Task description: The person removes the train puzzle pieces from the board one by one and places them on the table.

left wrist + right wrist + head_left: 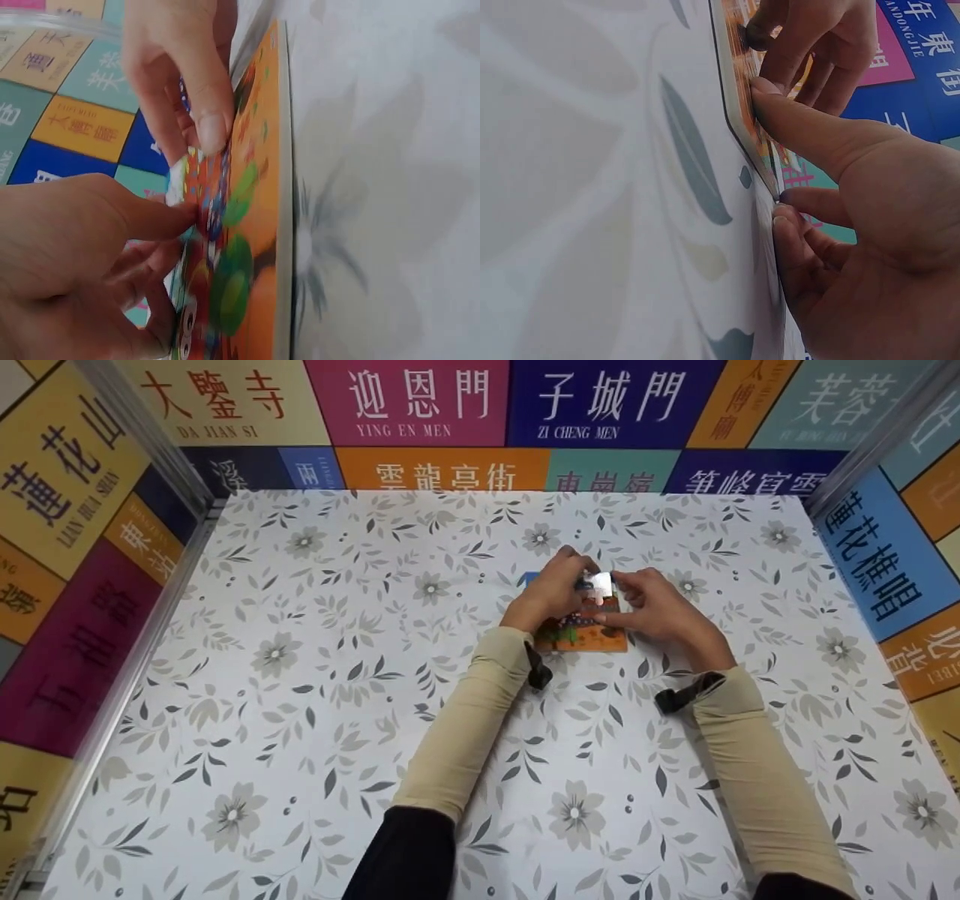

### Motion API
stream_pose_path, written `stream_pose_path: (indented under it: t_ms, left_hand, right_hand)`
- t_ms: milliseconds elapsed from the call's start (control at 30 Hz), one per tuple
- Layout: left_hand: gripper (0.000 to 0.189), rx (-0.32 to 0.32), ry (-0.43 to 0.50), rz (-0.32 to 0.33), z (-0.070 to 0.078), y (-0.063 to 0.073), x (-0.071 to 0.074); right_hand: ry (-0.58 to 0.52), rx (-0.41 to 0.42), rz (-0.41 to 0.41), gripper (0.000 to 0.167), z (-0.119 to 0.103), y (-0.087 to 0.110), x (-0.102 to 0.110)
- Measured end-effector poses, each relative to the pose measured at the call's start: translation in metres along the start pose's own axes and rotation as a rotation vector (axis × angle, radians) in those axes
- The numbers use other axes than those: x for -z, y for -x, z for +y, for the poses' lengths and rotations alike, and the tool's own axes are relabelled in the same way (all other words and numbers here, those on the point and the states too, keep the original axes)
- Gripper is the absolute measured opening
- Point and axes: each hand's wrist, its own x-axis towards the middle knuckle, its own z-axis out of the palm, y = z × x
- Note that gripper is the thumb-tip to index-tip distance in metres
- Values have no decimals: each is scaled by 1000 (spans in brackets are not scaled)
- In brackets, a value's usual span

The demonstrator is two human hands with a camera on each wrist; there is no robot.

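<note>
**Picture board [589,640] between your left hand [556,591] and right hand [661,604]**

Head: the board lies on the flowered surface [337,690], well ahead of you; both your hands touch it, fingers bent.
Left wrist: your left thumb meets the colourful face; whether you pinch anything, you cannot tell.
Right wrist: your right thumb rests on the face, fingertips at the corner, the span moderate; a firm grip cannot be confirmed.
</note>
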Motion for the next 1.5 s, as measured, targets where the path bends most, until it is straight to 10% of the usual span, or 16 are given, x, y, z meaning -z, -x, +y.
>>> stream_pose_path:
  t_ms: [900, 1500]
  left_hand:
    - [46, -123, 70, 104, -20, 10, -4]
    - [47, -175, 198, 197, -52, 50, 12]
  right_hand:
    - [2, -90, -28, 93, -3, -1, -1]
    - [14, -64, -101, 89, -3, 0, 4]
